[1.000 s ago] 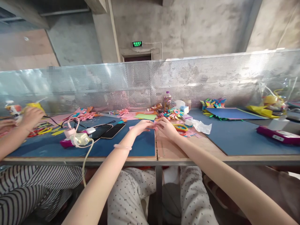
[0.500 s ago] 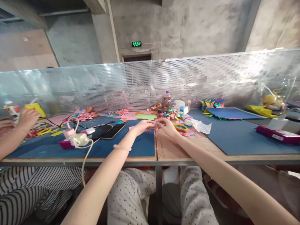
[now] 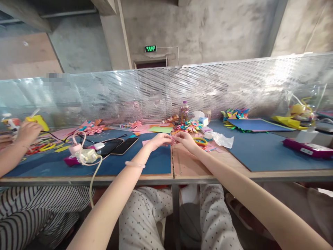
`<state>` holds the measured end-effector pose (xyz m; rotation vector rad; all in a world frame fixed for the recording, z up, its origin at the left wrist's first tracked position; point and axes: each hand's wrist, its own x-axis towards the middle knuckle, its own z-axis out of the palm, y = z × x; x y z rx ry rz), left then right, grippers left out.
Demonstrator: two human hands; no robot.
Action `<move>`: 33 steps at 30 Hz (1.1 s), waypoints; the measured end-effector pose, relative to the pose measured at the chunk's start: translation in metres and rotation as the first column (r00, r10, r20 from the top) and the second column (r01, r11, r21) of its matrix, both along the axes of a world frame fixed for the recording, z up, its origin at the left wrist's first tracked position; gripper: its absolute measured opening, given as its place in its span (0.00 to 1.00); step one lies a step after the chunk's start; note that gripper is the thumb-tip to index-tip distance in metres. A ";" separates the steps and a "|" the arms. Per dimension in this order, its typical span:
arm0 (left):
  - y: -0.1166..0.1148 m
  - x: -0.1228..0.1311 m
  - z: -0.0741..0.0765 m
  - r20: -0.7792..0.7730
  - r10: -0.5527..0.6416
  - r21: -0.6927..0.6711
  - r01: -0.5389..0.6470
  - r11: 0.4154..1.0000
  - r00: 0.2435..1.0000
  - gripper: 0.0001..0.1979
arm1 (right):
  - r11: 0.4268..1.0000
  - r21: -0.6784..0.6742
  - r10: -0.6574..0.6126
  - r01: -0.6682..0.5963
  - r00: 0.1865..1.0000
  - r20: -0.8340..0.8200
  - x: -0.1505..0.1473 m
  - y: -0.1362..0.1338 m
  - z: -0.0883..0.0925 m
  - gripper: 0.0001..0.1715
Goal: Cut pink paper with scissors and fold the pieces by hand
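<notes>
My left hand [image 3: 157, 140] and my right hand [image 3: 185, 140] meet above the middle of the table, fingertips pinched together on a small pink piece of paper [image 3: 172, 139]. The piece is mostly hidden by my fingers. A pink bracelet [image 3: 134, 164] circles my left wrist. Just beyond my hands lie a colourful paper flower [image 3: 191, 126] and a green sheet [image 3: 161, 129]. A yellow ring of tape [image 3: 200, 141] sits right of my right hand.
Two phones [image 3: 118, 146] and a white charger with cable [image 3: 87, 155] lie on the blue mat [image 3: 156, 163] at left. Another person's hand [image 3: 27, 132] holds a yellow glue gun [image 3: 39, 120]. A bottle [image 3: 185, 111], a perforated metal screen [image 3: 234, 86], blue card [image 3: 251, 125] and a pink box [image 3: 308, 147] stand further off.
My hands stay pinched together on the pink piece, shifting only slightly. The other person's hand with the glue gun has drifted a little to the left.
</notes>
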<state>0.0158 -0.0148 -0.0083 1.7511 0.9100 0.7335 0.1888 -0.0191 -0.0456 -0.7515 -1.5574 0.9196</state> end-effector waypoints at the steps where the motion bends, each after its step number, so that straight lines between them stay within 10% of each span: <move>1: 0.001 0.000 -0.001 -0.008 0.002 0.019 -0.002 1.000 1.000 0.14 | 1.000 -0.004 0.000 0.000 1.000 0.001 0.000 0.000 0.000 0.18; 33: -0.003 0.005 0.003 -0.146 0.053 0.273 -0.012 0.962 0.988 0.17 | 1.000 0.001 -0.004 0.004 0.993 0.119 0.003 0.004 -0.001 0.21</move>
